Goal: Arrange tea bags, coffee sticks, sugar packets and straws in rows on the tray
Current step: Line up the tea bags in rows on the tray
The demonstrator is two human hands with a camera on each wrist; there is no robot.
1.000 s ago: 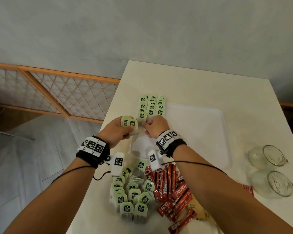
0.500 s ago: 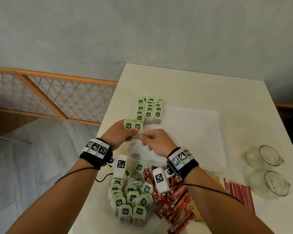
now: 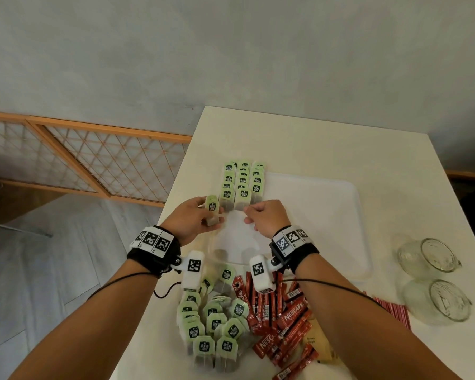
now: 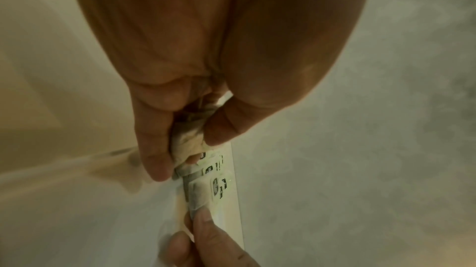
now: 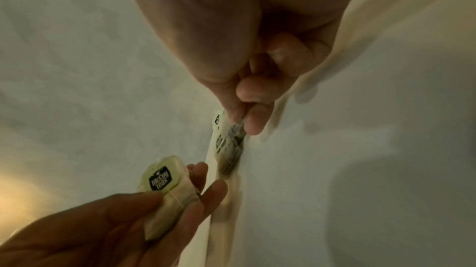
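Note:
Green-tagged tea bags lie in three rows (image 3: 242, 179) at the far left corner of the white tray (image 3: 327, 215). My left hand (image 3: 200, 216) grips a tea bag (image 3: 212, 207) just left of the rows; in the right wrist view that tea bag (image 5: 165, 182) sits between thumb and fingers. My right hand (image 3: 251, 212) pinches the nearest tea bag (image 3: 242, 200) of the middle row, thumb and forefinger closed on the tea bag's (image 5: 230, 129) edge. Loose tea bags (image 3: 211, 319), red coffee sticks (image 3: 283, 316), beige sugar packets (image 3: 317, 341) and red straws (image 3: 392, 311) lie on the table near me.
Two glass jars (image 3: 428, 256) (image 3: 439, 300) lie on their sides at the table's right edge. The table's left edge runs close beside the tea bag rows. A wooden lattice screen (image 3: 93, 165) leans against the wall to the left.
My right hand took a tea bag from the left hand's stack and carried it forward to the near end of the middle row. The left hand moved slightly left.

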